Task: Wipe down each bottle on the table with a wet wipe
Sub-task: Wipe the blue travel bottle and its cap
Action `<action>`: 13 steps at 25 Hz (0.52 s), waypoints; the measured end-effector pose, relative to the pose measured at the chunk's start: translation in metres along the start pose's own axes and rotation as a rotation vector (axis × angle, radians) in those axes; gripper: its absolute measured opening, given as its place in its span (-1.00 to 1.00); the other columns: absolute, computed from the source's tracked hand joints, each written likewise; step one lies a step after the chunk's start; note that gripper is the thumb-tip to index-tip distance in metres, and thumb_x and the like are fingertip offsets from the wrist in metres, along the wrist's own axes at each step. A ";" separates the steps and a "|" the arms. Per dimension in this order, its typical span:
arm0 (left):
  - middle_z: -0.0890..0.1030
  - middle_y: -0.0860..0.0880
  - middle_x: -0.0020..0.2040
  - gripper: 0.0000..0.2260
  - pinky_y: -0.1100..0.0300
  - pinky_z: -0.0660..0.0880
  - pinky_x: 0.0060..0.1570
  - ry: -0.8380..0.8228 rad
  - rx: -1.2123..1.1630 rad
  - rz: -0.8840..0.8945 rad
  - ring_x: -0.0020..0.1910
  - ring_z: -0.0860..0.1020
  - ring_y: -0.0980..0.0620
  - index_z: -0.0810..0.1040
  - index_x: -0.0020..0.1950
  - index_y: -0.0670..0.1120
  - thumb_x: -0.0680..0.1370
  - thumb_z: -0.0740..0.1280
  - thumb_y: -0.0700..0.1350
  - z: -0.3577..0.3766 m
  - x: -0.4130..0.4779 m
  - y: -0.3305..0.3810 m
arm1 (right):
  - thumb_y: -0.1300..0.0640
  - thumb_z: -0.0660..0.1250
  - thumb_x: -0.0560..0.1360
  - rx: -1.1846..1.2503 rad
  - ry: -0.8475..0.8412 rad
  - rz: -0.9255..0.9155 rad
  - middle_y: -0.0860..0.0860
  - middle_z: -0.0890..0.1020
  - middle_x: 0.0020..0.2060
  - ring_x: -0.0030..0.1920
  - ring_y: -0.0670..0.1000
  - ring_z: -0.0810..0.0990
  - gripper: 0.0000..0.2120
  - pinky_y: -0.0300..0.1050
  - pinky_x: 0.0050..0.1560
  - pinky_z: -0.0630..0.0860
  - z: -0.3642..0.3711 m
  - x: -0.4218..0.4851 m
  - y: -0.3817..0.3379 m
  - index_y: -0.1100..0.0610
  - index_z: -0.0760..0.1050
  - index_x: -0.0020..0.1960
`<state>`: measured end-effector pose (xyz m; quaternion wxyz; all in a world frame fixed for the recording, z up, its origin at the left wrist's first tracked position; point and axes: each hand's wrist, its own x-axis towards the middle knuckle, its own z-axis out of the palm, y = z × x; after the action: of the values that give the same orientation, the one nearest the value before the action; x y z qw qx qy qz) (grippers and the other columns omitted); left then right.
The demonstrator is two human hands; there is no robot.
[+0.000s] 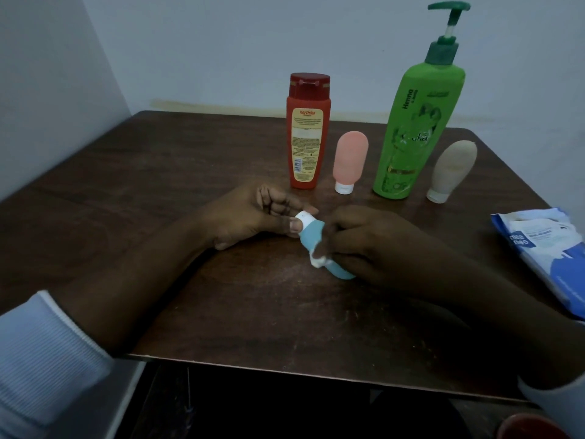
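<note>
Sleeve cuff [41, 353], pale and ribbed, fills the lower-left corner, cut off by the frame edge. From it the forearm lies across the dark wooden desk [142, 191] to the left hand [253, 213], whose grip is nearly closed: thumb and forefinger pinch the white cap of the small blue bottle [310, 237], the other fingers curled in. That bottle lies slanted near the middle of the desk, cap up and to the left, base down and to the right; no writing shows on it, and much of its body is hidden.

Behind it stands a red-orange bottle [308, 134] with a dark red flip cap; its cream label reads "Karthika", the small print below too blurred to read. A crumpled white wet wipe [318, 260] is pressed against the blue bottle's side. A pink tube [349, 160] stands on its white cap just right of the red-orange bottle.

The right hand [370, 242] has a closed grip, fingers wrapped over the wipe and the blue bottle's lower body, covering both in part.

A tall green pump bottle [411, 128] shows "Henna" running sideways; its other lettering is unclear. A beige tube [452, 169] stands cap-down beside it. At the right edge lies a blue-and-white wipes pack [544, 248] marked "mee mee", partly out of frame. A red rim [531, 426] shows at the bottom right, too cut off to identify.
</note>
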<state>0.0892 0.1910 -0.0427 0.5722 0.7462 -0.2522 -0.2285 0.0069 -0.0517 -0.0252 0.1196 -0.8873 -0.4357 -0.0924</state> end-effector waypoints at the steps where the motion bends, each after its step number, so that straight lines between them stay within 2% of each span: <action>1: 0.72 -0.15 0.20 -0.67 0.02 0.61 0.26 -0.003 0.001 0.001 0.25 0.67 -0.11 0.61 0.30 -0.26 0.54 0.41 -0.39 0.000 0.000 0.000 | 0.16 0.36 0.50 -0.010 0.029 0.008 -0.01 0.58 0.02 0.01 -0.07 0.54 -0.85 -0.23 -0.02 0.46 0.002 0.003 -0.002 0.08 0.65 0.05; 3: 0.71 -0.16 0.21 -0.68 0.05 0.62 0.23 -0.003 -0.008 0.005 0.25 0.67 -0.11 0.63 0.28 -0.24 0.52 0.42 -0.38 0.000 0.000 0.001 | 0.14 0.37 0.50 0.030 -0.030 0.036 -0.06 0.58 0.03 0.02 -0.14 0.52 -0.83 -0.32 -0.01 0.41 -0.004 -0.001 0.004 0.03 0.65 0.06; 6: 0.72 -0.14 0.20 -0.68 0.13 0.64 0.18 0.008 -0.012 0.003 0.23 0.68 -0.06 0.65 0.25 -0.20 0.51 0.43 -0.36 0.002 -0.001 0.002 | 0.02 0.41 0.48 0.137 -0.269 0.087 -0.24 0.58 0.02 0.03 -0.27 0.53 -0.86 -0.43 -0.03 0.40 -0.025 -0.013 0.009 -0.14 0.65 0.02; 7: 0.72 -0.13 0.19 -0.69 0.13 0.64 0.18 0.012 0.000 0.005 0.22 0.68 -0.05 0.64 0.26 -0.21 0.52 0.42 -0.37 0.002 -0.001 0.001 | 0.01 0.40 0.48 0.131 -0.265 0.076 -0.23 0.59 0.01 0.04 -0.26 0.55 -0.86 -0.42 -0.03 0.43 -0.026 -0.014 0.008 -0.15 0.65 0.02; 9: 0.72 -0.13 0.19 -0.69 0.08 0.63 0.22 0.011 0.020 0.008 0.23 0.68 -0.06 0.63 0.28 -0.23 0.54 0.41 -0.38 0.002 0.000 0.001 | 0.07 0.35 0.50 0.015 -0.125 0.024 -0.11 0.62 -0.01 0.00 -0.17 0.57 -0.84 -0.32 -0.06 0.48 -0.014 -0.006 0.005 -0.05 0.67 0.03; 11: 0.72 -0.14 0.19 -0.69 0.04 0.62 0.25 -0.002 0.022 0.006 0.23 0.68 -0.08 0.63 0.28 -0.25 0.54 0.41 -0.39 0.001 0.001 0.000 | 0.15 0.33 0.48 -0.001 0.005 0.026 -0.01 0.61 -0.02 -0.02 -0.06 0.58 -0.82 -0.19 -0.08 0.50 -0.001 0.006 -0.001 0.05 0.67 0.03; 13: 0.72 -0.14 0.19 -0.69 0.04 0.62 0.24 -0.010 0.008 0.006 0.23 0.68 -0.08 0.62 0.28 -0.25 0.54 0.41 -0.39 0.001 0.000 0.000 | 0.15 0.33 0.48 0.042 -0.003 0.049 -0.04 0.60 0.00 -0.01 -0.11 0.55 -0.82 -0.24 -0.07 0.48 -0.006 0.005 -0.001 0.04 0.66 0.02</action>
<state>0.0887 0.1898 -0.0431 0.5685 0.7466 -0.2581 -0.2296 0.0088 -0.0491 -0.0178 0.1400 -0.8952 -0.4157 -0.0789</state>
